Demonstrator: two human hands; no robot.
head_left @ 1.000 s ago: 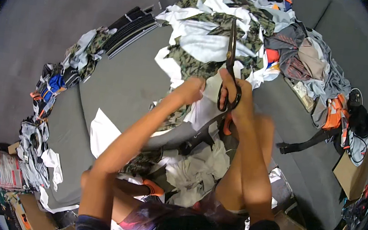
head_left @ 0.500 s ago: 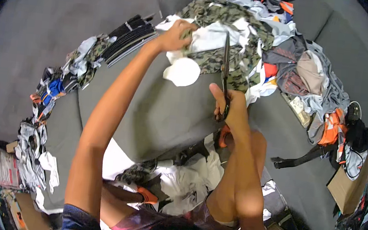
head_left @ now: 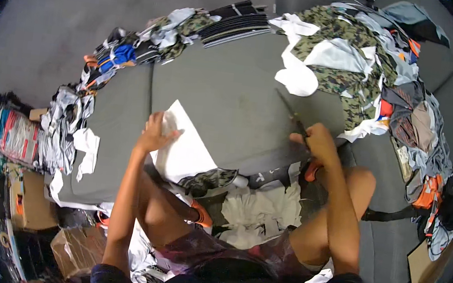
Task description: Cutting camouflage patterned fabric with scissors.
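My left hand (head_left: 156, 134) rests at the left edge of a white sheet-like piece (head_left: 185, 147), its thumb spread apart from the fingers. The piece lies flat on the near edge of the grey cushioned surface (head_left: 226, 91), and a camouflage strip (head_left: 208, 179) shows at its lower end. In my right hand (head_left: 322, 145) is a pair of dark scissors (head_left: 291, 111), blades toward the far left, clear of any cloth. Beyond them lies a heap of camouflage cloth (head_left: 328, 77) with white pieces (head_left: 298, 78) on it.
A dark stack of folded strips (head_left: 237, 26) sits at the far edge. Cloth scraps (head_left: 116, 56) line the left side, and grey garments (head_left: 421, 122) the right. Cardboard boxes (head_left: 79, 250) stand at lower left. White cloth (head_left: 261, 204) lies between my legs.
The view has turned left. My left hand has left the camouflage heap and come back to the white piece near me. My right hand still holds the scissors, now tilted left.
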